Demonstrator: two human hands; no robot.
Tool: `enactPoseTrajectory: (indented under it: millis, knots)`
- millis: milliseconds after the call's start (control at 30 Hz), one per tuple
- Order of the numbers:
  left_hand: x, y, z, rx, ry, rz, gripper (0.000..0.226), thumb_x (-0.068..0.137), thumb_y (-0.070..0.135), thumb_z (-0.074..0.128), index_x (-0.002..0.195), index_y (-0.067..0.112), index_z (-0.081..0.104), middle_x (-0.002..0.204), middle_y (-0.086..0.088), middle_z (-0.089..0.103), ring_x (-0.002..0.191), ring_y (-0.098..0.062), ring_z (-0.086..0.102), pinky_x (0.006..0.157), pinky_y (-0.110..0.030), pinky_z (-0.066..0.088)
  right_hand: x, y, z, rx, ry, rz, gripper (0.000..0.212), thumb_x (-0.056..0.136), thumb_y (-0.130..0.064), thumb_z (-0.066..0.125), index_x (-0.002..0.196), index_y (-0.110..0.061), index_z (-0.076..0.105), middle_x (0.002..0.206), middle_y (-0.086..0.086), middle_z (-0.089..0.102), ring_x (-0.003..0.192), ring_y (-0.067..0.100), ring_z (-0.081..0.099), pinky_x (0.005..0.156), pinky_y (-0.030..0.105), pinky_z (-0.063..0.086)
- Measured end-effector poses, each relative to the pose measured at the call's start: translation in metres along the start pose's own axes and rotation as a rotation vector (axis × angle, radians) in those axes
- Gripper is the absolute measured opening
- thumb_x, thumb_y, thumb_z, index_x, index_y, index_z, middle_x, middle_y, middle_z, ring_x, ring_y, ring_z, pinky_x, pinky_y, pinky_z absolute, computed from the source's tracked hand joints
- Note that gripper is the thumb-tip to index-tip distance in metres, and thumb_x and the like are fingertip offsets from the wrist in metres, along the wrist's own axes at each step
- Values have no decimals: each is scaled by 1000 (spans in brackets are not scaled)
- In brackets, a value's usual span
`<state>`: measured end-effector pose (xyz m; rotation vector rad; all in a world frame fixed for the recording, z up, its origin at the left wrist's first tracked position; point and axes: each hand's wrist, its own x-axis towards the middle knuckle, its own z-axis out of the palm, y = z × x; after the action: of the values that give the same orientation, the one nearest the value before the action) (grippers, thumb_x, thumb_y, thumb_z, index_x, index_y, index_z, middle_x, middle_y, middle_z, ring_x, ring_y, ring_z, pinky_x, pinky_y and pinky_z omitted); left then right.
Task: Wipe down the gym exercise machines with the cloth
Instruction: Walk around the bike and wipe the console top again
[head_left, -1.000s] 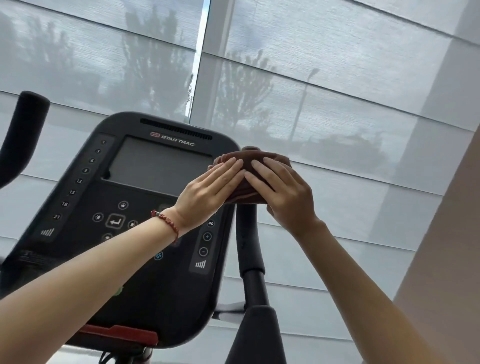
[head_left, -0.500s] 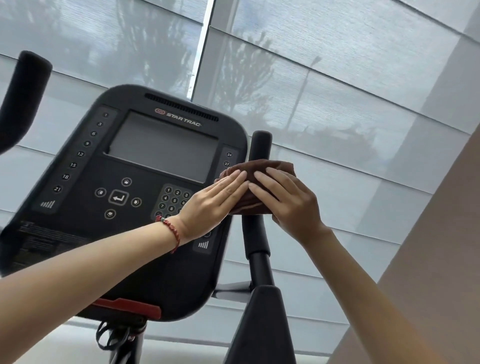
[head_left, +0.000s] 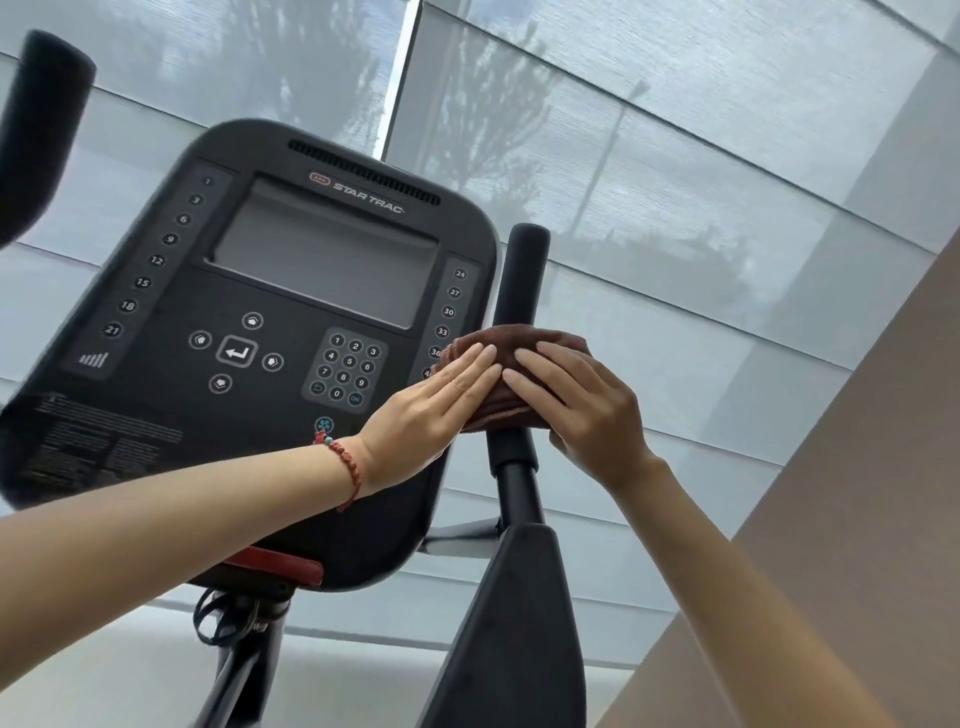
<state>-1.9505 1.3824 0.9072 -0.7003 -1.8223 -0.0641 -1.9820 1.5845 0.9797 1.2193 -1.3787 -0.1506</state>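
A brown cloth (head_left: 506, 345) is wrapped around the black upright handlebar (head_left: 522, 275) on the right side of the exercise machine. My left hand (head_left: 431, 410), with a red bead bracelet at the wrist, presses the cloth from the left. My right hand (head_left: 582, 405) clasps it from the right, fingertips nearly meeting those of the left hand. The handlebar's rounded top sticks out above the cloth. The machine's black console (head_left: 270, 332), with a grey screen and keypad, stands just left of the hands.
Another black handlebar (head_left: 41, 124) rises at the top left edge. A wide black shroud (head_left: 514, 623) covers the right bar's base. Grey roller blinds (head_left: 675, 156) fill the windows behind. A beige wall (head_left: 857, 519) runs along the right.
Both hands have slid the cloth down the right handlebar, from its top to about midway, baring the bar's tip. The view has also shifted, showing more of the console.
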Motion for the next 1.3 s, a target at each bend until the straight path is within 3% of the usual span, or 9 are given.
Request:
enactPoseTrajectory:
  millis: [133, 267, 467, 800, 1000, 1100, 1300]
  knots:
    - [-2, 9, -4, -38, -14, -27, 47, 90, -10, 32, 136, -7, 31, 140, -27, 40, 132, -35, 40, 103, -44, 42, -7, -4, -4, 23, -22, 34, 41, 74, 18, 58, 103, -6, 75, 106, 12, 71, 97, 30, 68, 89, 37, 53]
    - [-3, 18, -9, -57, -35, -49, 49, 89, -9, 37, 138, -7, 29, 142, -26, 38, 133, -33, 39, 104, -42, 41, -13, -9, -9, 38, -36, 75, 42, 76, 17, 56, 105, -7, 74, 107, 11, 71, 98, 30, 68, 89, 37, 53]
    - [-3, 30, -14, -69, -55, -59, 52, 87, -8, 44, 137, -6, 30, 141, -25, 39, 133, -31, 39, 106, -39, 39, -20, -17, -19, 71, -40, 135, 48, 87, 11, 33, 105, -5, 74, 107, 11, 71, 97, 30, 68, 87, 36, 54]
    - [2, 43, -28, -8, -105, 7, 47, 89, -9, 34, 136, -5, 32, 139, -23, 43, 131, -30, 41, 107, -38, 37, -36, -28, -30, 111, -12, 220, 59, 64, 20, 42, 108, -4, 73, 111, 11, 70, 103, 29, 66, 91, 36, 52]
    - [8, 44, -36, 62, -144, 88, 40, 94, -5, 30, 134, -6, 34, 137, -23, 46, 128, -31, 45, 105, -37, 40, -43, -29, -30, 133, 20, 232, 54, 77, 16, 35, 109, -5, 73, 112, 11, 70, 104, 29, 67, 90, 36, 53]
    - [15, 40, -41, 125, -194, 167, 37, 99, -1, 20, 132, -6, 37, 134, -24, 49, 124, -32, 50, 101, -39, 45, -47, -25, -28, 144, 42, 225, 54, 73, 19, 41, 110, -5, 72, 112, 11, 70, 104, 29, 66, 91, 36, 53]
    - [35, 43, -47, 215, -269, 261, 37, 94, -1, 37, 129, -5, 49, 132, -20, 53, 121, -29, 53, 95, -40, 50, -58, -16, -22, 182, 99, 237, 51, 83, 14, 34, 111, -5, 72, 114, 11, 69, 106, 28, 66, 89, 37, 54]
